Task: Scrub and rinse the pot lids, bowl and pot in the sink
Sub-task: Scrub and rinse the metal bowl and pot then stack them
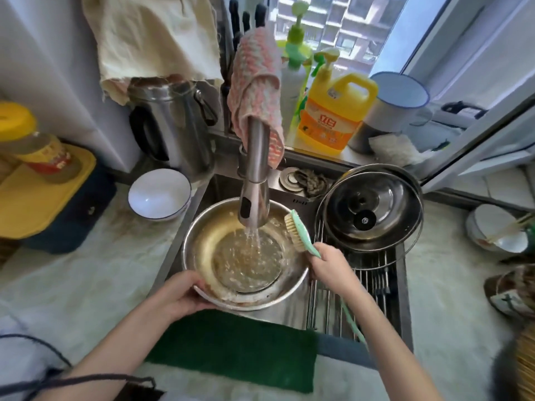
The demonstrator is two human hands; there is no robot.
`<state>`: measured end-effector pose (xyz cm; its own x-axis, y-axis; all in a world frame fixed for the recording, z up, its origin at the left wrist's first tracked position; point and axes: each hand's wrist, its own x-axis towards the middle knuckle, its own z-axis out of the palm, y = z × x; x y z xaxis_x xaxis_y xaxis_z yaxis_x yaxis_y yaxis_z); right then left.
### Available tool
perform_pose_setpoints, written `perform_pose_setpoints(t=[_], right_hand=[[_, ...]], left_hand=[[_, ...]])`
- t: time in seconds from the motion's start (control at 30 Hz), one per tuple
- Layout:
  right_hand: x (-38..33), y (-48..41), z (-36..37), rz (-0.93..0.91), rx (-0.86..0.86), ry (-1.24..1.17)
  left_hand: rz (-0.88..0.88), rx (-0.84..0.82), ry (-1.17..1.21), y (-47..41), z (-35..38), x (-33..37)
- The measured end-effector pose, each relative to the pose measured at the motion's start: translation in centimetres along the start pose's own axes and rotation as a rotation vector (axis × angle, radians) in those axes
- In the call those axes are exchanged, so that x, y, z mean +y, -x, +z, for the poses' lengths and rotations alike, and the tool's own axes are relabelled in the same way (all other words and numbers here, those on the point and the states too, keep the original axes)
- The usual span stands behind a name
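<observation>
Two grips are at work. My left grip (182, 296) is wrapped round the near rim of the pot (202, 244), steadying it in the sink (289, 316). My right grip (327, 263) is closed round the green handle of the brush (298, 233), and the bristles touch the pot's right inner wall just under the rim.

The tap (254, 192) runs straight into the middle of the pot, and the water (252, 238) pools cloudy on the bottom. Pale residue clings round the wall and along the near rim.

I judge the step in hand to be scrubbing the pot, with the rinse not yet done. The lids (373, 209) lie stacked on the rack (373, 279) just to the right. The bowl (159, 195) stands on the worktop to the left, outside the sink. I cannot tell from here whether either has been washed.

The next move calls for me to:
- sweep the bristles round the wall while the left grip turns the pot, so each crusted stretch comes under the brush;
- press firmly at the near rim, where the crust looks thickest;
- tip the pot to pour the murky water out and let clean water run over the wall.

The wet rim may be slippery, so the left grip needs to be firm before I tilt.
</observation>
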<state>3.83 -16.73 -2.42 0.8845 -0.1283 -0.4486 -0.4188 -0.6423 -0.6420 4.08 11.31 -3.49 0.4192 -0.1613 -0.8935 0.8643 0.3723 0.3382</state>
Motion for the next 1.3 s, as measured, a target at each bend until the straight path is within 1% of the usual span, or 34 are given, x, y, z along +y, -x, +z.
perform_pose_setpoints(t=[0.07,0.13,0.17,0.27,0.33,0.43,0.6,0.77,0.83,0.9,0.97,1.0,1.03,1.07,1.13,1.17,1.2,1.27,1.3], right_hand=[[-0.4,-1.8,-1.9,-0.025,0.054,0.182],[-1.9,-4.1,-3.5,-0.066,0.102,0.203],[-3.1,-5.6,-4.2,-0.083,0.085,0.153],[-6.5,-11.3,-5.3,-0.094,-0.041,-0.066],[-8.1,-15.0,-5.0,-0.079,-0.086,-0.114],[-9.2,-18.1,-4.1,-0.066,-0.125,-0.135],[-11.1,-18.3,-2.5,-0.109,-0.113,-0.095],[-11.5,-16.9,-1.6,-0.146,-0.213,-0.016],[-10.8,-16.0,-1.5,-0.148,-0.244,-0.001],[-10.8,-14.2,-3.0,-0.170,-0.229,-0.001],[-9.9,-11.5,-4.8,-0.247,-0.139,0.093],[-9.4,-9.9,-5.6,-0.312,-0.135,0.158],[-8.9,-7.9,-6.1,-0.346,-0.179,0.211],[-8.4,-6.0,-6.1,-0.363,-0.262,0.249],[-6.6,-3.0,-4.7,-0.401,-0.496,0.319],[-5.3,-2.3,-3.7,-0.409,-0.548,0.383],[-4.3,-2.1,-2.8,-0.442,-0.547,0.481],[-3.0,-2.2,-1.5,-0.509,-0.468,0.750],[-2.7,-2.3,-0.9,-0.498,-0.431,0.853]], left_hand=[[0.000,0.035,0.032,0.4,0.3,-0.4],[-0.013,0.066,0.016,0.6,0.2,-1.0],[-0.015,0.079,0.009,0.5,0.2,-1.3],[-0.001,0.131,0.011,0.4,0.2,-1.8],[0.012,0.151,0.027,0.5,0.4,-2.0],[0.031,0.164,0.021,0.6,0.7,-2.1],[0.095,0.190,-0.031,1.4,0.9,-1.9],[0.125,0.186,-0.120,2.9,1.3,-1.9],[0.136,0.154,-0.151,3.5,1.8,-1.8],[0.147,0.142,-0.142,3.6,2.0,-1.7],[0.145,0.160,-0.161,3.7,2.0,-1.9],[0.146,0.160,-0.171,3.5,2.2,-2.0],[0.151,0.164,-0.177,3.4,2.3,-2.1],[0.157,0.173,-0.186,3.3,2.5,-2.1],[0.139,0.178,-0.195,3.0,2.7,-2.4],[0.132,0.176,-0.186,2.8,2.7,-2.6],[0.130,0.174,-0.174,2.7,2.7,-2.7],[0.119,0.159,-0.164,2.4,2.5,-2.6],[0.112,0.147,-0.176,2.3,2.4,-2.6]])
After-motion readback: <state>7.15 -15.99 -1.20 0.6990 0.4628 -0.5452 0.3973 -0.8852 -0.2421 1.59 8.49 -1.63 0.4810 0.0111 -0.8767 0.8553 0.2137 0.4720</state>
